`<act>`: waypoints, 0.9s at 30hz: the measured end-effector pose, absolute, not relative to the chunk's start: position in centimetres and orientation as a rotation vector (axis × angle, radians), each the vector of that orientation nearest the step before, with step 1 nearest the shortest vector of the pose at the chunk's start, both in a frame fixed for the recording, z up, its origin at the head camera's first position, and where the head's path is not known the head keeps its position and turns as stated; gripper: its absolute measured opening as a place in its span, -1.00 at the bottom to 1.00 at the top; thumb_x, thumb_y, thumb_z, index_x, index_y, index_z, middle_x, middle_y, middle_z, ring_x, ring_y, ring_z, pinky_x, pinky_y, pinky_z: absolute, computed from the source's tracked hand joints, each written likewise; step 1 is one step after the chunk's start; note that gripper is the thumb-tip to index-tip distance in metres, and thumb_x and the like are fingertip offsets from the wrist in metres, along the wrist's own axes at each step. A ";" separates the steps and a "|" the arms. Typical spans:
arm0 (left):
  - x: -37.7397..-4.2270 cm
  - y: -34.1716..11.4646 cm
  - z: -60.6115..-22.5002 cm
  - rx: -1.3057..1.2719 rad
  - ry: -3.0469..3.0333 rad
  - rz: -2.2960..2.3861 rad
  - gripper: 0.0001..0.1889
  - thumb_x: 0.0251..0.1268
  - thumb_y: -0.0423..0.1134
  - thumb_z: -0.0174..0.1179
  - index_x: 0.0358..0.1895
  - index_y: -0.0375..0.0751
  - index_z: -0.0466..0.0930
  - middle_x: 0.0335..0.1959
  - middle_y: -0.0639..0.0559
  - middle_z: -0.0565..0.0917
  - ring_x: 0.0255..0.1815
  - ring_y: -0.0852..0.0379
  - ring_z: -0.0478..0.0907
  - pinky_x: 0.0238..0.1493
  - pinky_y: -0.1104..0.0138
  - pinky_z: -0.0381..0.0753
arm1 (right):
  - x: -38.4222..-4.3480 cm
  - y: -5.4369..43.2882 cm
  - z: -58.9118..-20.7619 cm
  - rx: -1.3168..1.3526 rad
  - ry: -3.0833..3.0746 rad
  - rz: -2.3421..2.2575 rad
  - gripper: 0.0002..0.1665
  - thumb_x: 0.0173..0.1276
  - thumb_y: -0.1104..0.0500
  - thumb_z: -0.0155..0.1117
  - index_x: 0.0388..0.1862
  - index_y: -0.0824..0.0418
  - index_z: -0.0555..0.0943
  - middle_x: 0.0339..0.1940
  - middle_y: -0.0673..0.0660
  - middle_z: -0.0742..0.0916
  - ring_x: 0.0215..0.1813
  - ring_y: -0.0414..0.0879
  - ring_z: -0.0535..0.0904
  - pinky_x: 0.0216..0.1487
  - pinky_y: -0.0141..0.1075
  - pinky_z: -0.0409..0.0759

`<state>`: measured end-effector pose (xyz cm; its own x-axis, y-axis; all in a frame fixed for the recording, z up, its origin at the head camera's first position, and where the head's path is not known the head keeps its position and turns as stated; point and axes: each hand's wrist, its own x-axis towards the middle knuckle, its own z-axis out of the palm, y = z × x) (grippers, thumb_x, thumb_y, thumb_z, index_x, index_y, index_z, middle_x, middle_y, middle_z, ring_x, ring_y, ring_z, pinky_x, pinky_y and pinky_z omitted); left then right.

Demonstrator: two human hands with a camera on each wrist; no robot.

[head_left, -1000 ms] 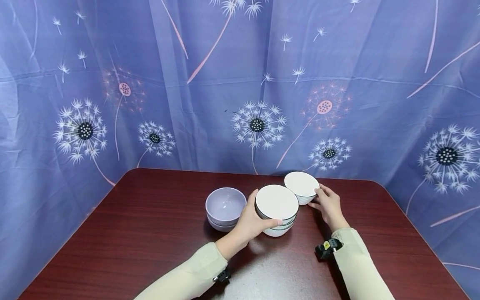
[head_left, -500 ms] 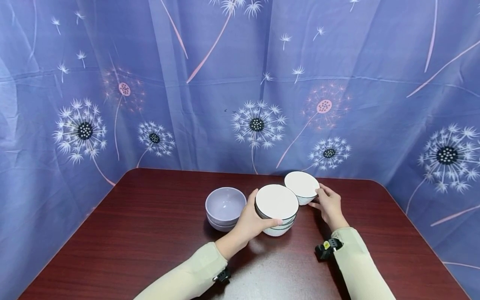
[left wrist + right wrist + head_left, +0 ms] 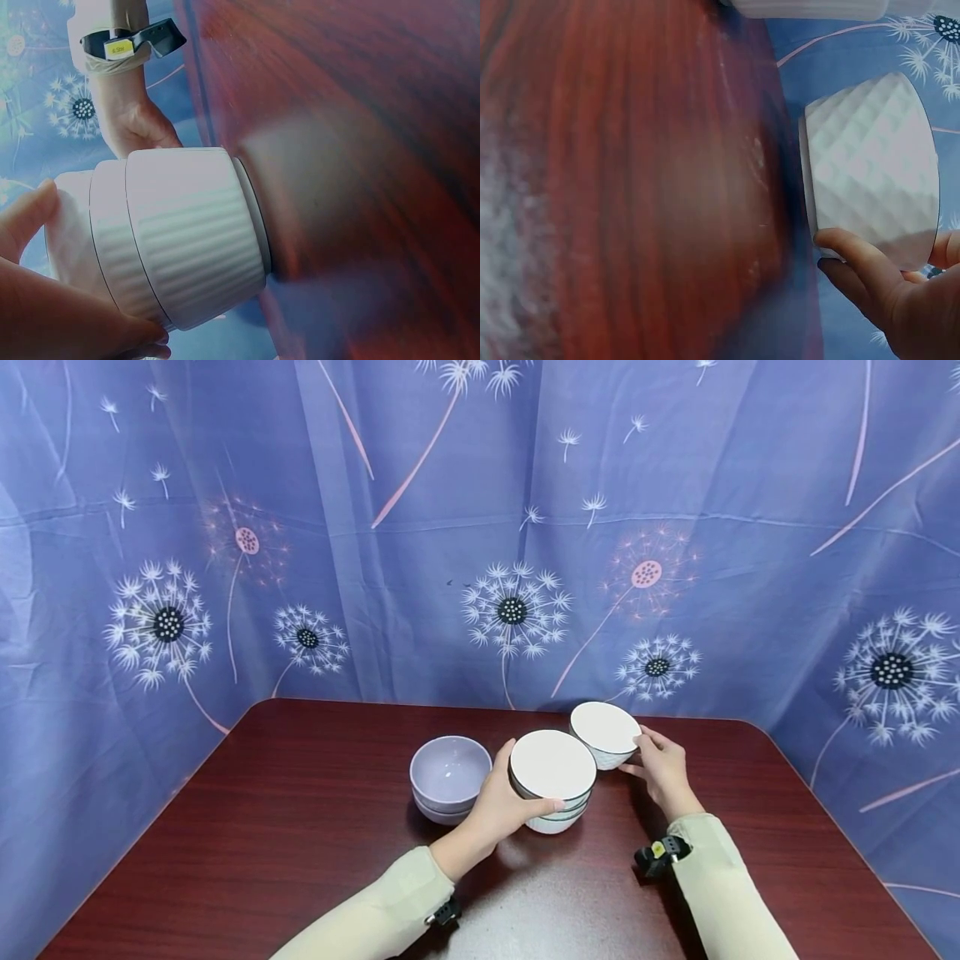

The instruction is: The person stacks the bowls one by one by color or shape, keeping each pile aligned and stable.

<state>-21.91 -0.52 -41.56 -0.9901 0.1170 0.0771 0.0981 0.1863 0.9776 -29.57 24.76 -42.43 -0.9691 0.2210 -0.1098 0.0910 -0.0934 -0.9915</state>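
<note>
A stack of white bowls [image 3: 553, 765] with dark rims stands at the middle of the table, ribbed on the outside in the left wrist view. My left hand [image 3: 504, 803] grips this stack around its near left side, thumb across the front below the top rim. Behind it and to the right is a single white bowl [image 3: 604, 727]; the right wrist view shows a diamond pattern on its wall [image 3: 874, 172]. My right hand [image 3: 663, 772] pinches that bowl from the right, with the thumb at the rim and fingers [image 3: 859, 259] at its base.
Two nested lilac bowls [image 3: 450, 772] stand just left of my left hand. The dark red wooden table [image 3: 300, 827] ends at a blue dandelion-print curtain [image 3: 420, 568] behind the bowls. Both wrists carry small black cameras [image 3: 654, 857].
My right hand and the single white bowl have shifted very slightly to the right. The left hand keeps its grip on the stack, and the lilac bowls stay put.
</note>
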 end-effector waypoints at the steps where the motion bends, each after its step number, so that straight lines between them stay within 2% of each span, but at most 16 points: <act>1: -21.9 -0.5 -41.6 0.219 2.408 1.983 0.19 -0.28 -0.22 0.61 0.51 -0.17 0.01 0.38 -0.20 0.30 0.37 -0.12 0.24 0.34 -0.04 0.23 | -29.5 24.8 -42.3 -0.354 -2.062 2.230 -0.37 0.47 0.29 -0.19 0.49 0.40 0.08 0.38 0.44 0.26 -0.36 -0.33 0.58 -0.21 -0.26 0.69; 8: -21.8 -0.5 -41.4 0.209 2.421 1.973 0.19 -0.28 -0.21 0.61 0.51 -0.14 0.02 0.38 -0.20 0.31 0.37 -0.12 0.25 0.34 -0.04 0.24 | -29.2 24.9 -41.4 -0.340 -2.111 2.238 -0.38 0.48 0.27 -0.18 0.49 0.38 0.09 0.41 0.43 0.26 -0.35 -0.28 0.61 -0.18 -0.23 0.68; 16: -21.7 -0.5 -41.4 0.220 2.423 1.975 0.19 -0.27 -0.21 0.61 0.51 -0.17 0.01 0.37 -0.20 0.31 0.36 -0.13 0.26 0.33 -0.04 0.25 | -28.9 24.7 -40.1 -0.275 -2.125 2.233 -0.38 0.47 0.30 -0.19 0.48 0.43 0.09 0.38 0.46 0.26 -0.36 -0.29 0.61 -0.20 -0.24 0.69; 27: -21.7 -0.5 -41.4 0.216 2.429 1.972 0.19 -0.28 -0.21 0.61 0.50 -0.19 0.01 0.37 -0.21 0.32 0.36 -0.13 0.26 0.33 -0.05 0.24 | -28.6 24.9 -38.7 -0.239 -2.146 2.226 -0.38 0.48 0.29 -0.17 0.48 0.40 0.10 0.40 0.45 0.25 -0.32 -0.29 0.60 -0.16 -0.21 0.68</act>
